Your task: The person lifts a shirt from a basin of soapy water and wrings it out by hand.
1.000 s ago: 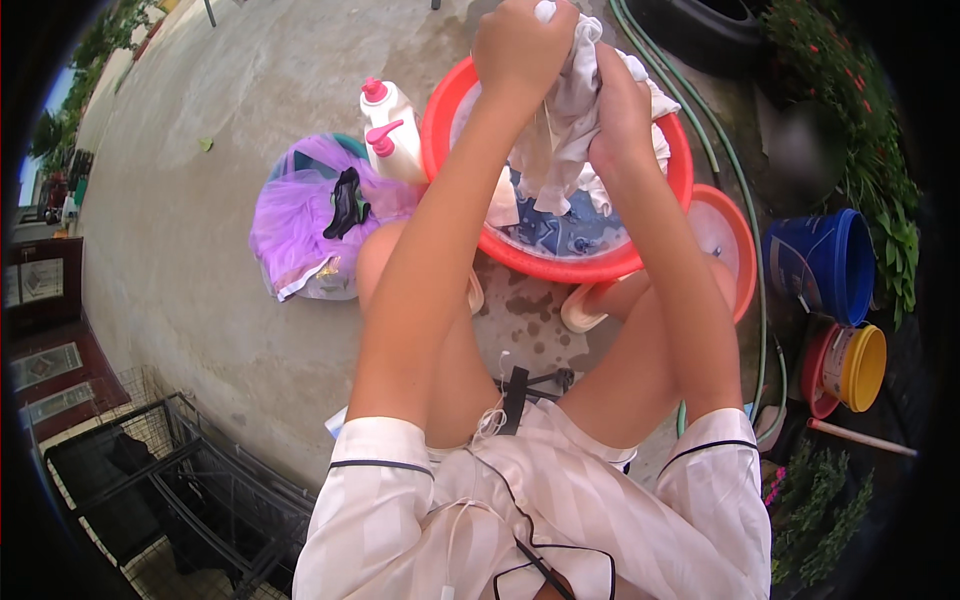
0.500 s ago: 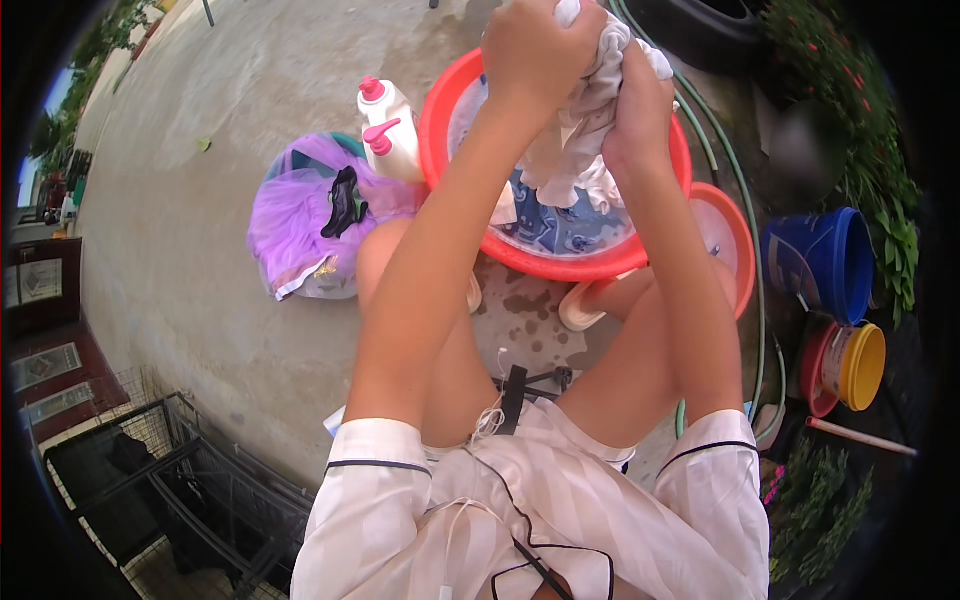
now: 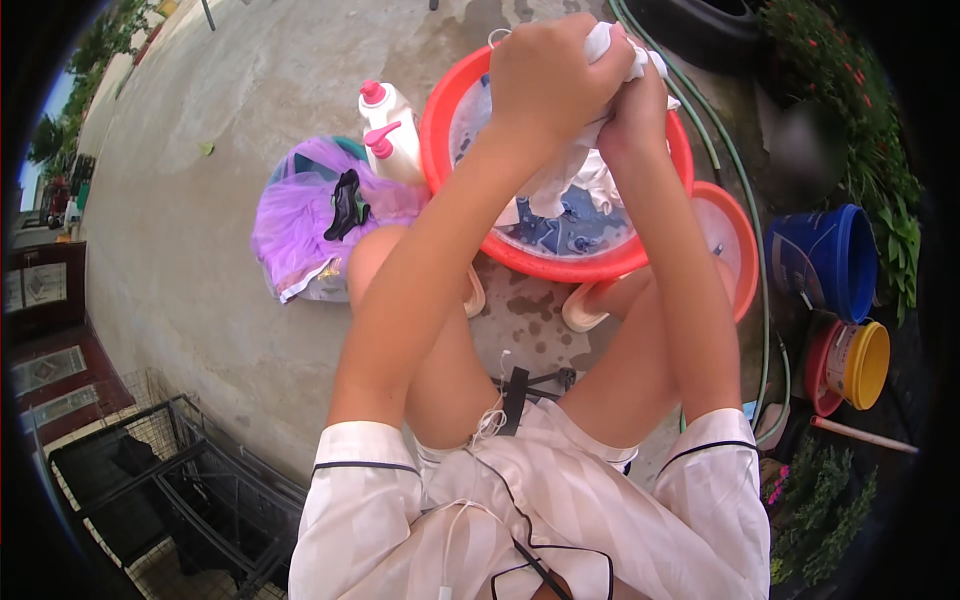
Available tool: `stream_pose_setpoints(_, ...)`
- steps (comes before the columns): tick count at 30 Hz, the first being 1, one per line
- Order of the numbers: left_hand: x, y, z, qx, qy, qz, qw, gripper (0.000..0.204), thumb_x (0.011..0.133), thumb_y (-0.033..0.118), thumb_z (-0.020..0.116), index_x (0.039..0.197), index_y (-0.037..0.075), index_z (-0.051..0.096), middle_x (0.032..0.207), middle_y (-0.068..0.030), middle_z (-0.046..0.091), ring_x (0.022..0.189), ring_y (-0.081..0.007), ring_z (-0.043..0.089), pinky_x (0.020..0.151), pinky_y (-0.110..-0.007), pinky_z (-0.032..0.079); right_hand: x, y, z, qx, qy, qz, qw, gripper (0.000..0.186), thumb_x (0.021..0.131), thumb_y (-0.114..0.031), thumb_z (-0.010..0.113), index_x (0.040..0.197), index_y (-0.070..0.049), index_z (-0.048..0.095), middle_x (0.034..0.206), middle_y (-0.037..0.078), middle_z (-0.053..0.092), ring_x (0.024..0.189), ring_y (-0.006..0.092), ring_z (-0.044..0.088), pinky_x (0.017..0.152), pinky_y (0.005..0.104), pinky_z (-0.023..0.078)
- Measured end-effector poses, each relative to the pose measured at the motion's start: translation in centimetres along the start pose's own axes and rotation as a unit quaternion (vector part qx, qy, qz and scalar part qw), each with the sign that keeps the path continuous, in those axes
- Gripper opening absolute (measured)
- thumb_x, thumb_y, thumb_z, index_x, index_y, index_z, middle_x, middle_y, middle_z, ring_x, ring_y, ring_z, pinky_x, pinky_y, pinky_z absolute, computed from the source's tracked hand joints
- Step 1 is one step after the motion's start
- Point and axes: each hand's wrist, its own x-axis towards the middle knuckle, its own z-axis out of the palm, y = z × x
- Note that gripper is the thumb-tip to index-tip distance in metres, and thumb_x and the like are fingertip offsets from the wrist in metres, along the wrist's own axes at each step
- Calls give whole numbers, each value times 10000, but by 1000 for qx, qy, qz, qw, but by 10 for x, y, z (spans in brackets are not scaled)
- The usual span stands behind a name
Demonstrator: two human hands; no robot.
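Observation:
Above the red basin (image 3: pixel 540 266), a wet white garment (image 3: pixel 550 190) is gripped in both fists. My left hand (image 3: pixel 553 78) is closed round it, and my right hand (image 3: pixel 637 112) clasps it close beside the left. A bunched bit of the cloth pokes out over the knuckles, while a loose part hangs down toward the water. Most of the held cloth is hidden behind my hands and left forearm. In the basin, soapy water stands over a blue patterned bottom, and more white cloth (image 3: pixel 597 183) lies at its right side.
Left of the basin stand white pump bottles (image 3: pixel 402 150) with pink tops and a tub piled with purple tulle (image 3: pixel 290 235). A smaller red basin (image 3: pixel 735 240), a green hose (image 3: pixel 757 330), a blue bucket (image 3: pixel 822 262) and a yellow bucket (image 3: pixel 868 365) are on the right.
Both hands have come slightly lower and nearer to me, pressing closer together. The left fist has turned over, and less of the white garment shows between the hands.

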Motion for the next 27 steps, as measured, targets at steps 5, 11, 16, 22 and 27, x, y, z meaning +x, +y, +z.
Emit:
stream_pose_setpoints(5, 18, -26, -25, -18, 31, 21, 999, 208, 816, 170, 553, 738, -5, 633, 644, -175, 602, 609, -336, 596, 557, -400, 460, -35, 4, 26, -111, -26, -75, 991, 165, 825, -165, 530, 738, -48, 608, 694, -4, 562, 650, 67, 507, 580, 232, 398)
stream_pose_setpoints(11, -13, 4, -4, -4, -35, -2, 999, 330, 763, 322, 580, 674, 7, 623, 549, -161, 566, 485, -270, 565, 512, -359, 448, 3, -4, -1, 31, -2, 46, 998, 193, 832, -192, 553, 871, -5, 580, 828, 56, 610, 683, 147, 588, 625, 304, 477)
stream_pose_setpoints(16, 4, -5, -8, -28, -16, -21, 999, 318, 765, 316, 575, 665, 17, 623, 539, -149, 564, 479, -267, 554, 506, -356, 443, -3, -2, 5, 16, 4, 8, 1000, 185, 821, -193, 582, 835, -9, 581, 760, 38, 588, 651, 124, 564, 588, 278, 459)
stream_pose_setpoints(22, 22, -33, -21, 47, 47, 91, 994, 210, 831, 181, 540, 783, -2, 633, 683, -172, 612, 608, -323, 600, 548, -384, 464, -39, 6, 27, -131, -38, -121, 983, 150, 825, -182, 581, 831, -34, 610, 725, 0, 576, 622, 69, 515, 573, 237, 420)
stream_pose_setpoints(27, -8, 13, 2, 12, -44, 27, 999, 327, 769, 324, 573, 662, 18, 615, 563, -151, 576, 487, -270, 554, 499, -352, 439, 10, -12, -10, 35, -15, 27, 999, 220, 849, -248, 535, 869, -35, 586, 790, 48, 612, 679, 170, 599, 630, 324, 494)
